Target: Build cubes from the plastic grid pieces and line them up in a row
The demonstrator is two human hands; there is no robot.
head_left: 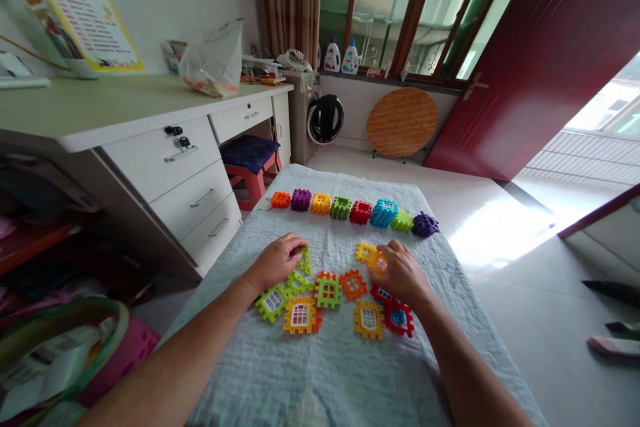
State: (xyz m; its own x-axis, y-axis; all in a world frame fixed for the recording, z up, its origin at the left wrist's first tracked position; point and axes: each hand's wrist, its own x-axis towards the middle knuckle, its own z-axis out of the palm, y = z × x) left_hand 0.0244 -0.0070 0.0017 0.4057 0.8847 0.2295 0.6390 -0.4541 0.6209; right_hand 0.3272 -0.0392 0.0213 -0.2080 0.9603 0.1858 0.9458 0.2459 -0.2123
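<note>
My left hand [280,260] has its fingers closed on a light green notched building piece [305,261] at the left of the pile. My right hand [400,271] grips a yellow window building piece [380,263], beside another yellow piece [365,252]. Between and below my hands lie loose interlocking pieces: a green one with a white window [273,303], a yellow one [300,315], a green one [329,291], an orange one [353,285], a second yellow one [369,319] and a red one [399,317]. My right hand partly covers its piece.
A row of color-sorted stacks runs across the far side of the cloth-covered table [320,373], from orange [281,200] to dark purple [425,225]. At left stand a white desk [185,170] and a pink basket [123,350]. A stool [253,160] is beyond.
</note>
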